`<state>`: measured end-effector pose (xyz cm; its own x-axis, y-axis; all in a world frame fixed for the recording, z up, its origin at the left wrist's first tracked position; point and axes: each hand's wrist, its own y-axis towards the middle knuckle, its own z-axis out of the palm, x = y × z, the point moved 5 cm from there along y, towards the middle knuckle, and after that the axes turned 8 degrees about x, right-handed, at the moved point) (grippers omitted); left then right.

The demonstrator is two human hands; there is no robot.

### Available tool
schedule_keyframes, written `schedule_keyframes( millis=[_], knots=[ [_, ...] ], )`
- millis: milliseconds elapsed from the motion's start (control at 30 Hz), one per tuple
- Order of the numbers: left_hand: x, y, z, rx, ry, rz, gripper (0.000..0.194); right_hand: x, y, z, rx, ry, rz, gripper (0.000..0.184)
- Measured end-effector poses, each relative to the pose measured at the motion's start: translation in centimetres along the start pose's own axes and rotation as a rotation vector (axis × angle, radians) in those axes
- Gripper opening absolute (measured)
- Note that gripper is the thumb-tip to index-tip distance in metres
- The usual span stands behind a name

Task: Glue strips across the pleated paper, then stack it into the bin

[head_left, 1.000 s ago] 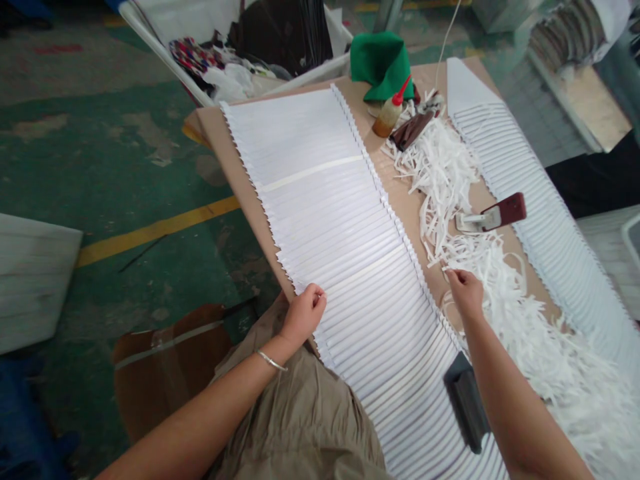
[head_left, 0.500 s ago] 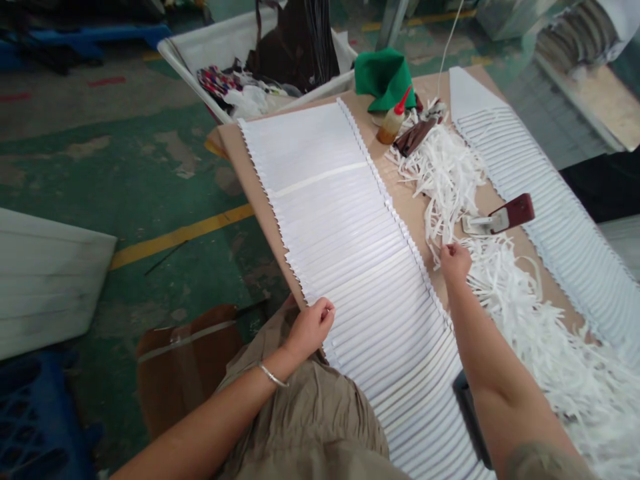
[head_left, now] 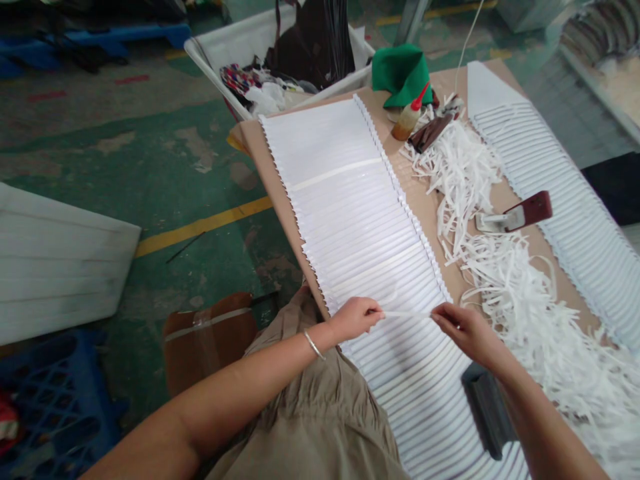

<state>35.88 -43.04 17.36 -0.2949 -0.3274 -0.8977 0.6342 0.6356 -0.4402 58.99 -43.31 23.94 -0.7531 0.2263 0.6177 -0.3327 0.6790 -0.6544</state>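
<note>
A long row of overlapping white paper pieces (head_left: pixel 360 220) lies on a brown-covered table (head_left: pixel 425 207). Both my hands hover over the near part of that row. My left hand (head_left: pixel 356 318) pinches one end of a thin white strip (head_left: pixel 407 313). My right hand (head_left: pixel 463 330) pinches the other end, and the strip is stretched between them. Right of the row spreads a pile of loose white paper strips (head_left: pixel 505 280). A dark block (head_left: pixel 487 408) lies on the paper beside my right forearm.
A maroon-handled tool (head_left: pixel 520 213) rests among the strips. A glue bottle with a red nozzle (head_left: pixel 409 117) and green cloth (head_left: pixel 400 70) sit at the far end. A second white row (head_left: pixel 565 200) runs along the right. A white bin (head_left: pixel 280 60) stands behind; a cardboard box (head_left: pixel 210 333) on the floor.
My right hand came back from the loose strip pile toward me. My left hand moved right onto the row. The two hands now hold a strip stretched between them.
</note>
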Motion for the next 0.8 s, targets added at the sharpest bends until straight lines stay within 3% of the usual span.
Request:
schedule_keyframes(
  millis=[133, 267, 433, 700, 800],
  knots=[
    [4.8, -3.4, -4.9, -0.183, -0.108, -0.166, 0.025, -3.8, 3.2, -2.8, -0.080, 0.135, 0.054, 0.042],
    [7.6, -5.0, -8.1, -0.371, -0.152, -0.230, 0.022, -5.1, 8.0, -3.9, -0.125, 0.186, 0.037, 0.046],
    [9.1, -4.5, -10.3, -0.555, -0.193, -0.267, 0.017, -4.5, 13.4, -6.1, -0.222, 0.107, 0.052, 0.046],
    [10.0, -2.5, -12.5, -0.725, -0.095, -0.369, 0.016, -5.3, 19.6, -9.7, -0.354, 0.057, 0.037, 0.035],
    [10.0, -1.6, -12.8, -0.727, -0.040, -0.359, 0.017, -5.2, 21.2, -10.4, -0.375, -0.026, 0.045, 0.031]
  ],
)
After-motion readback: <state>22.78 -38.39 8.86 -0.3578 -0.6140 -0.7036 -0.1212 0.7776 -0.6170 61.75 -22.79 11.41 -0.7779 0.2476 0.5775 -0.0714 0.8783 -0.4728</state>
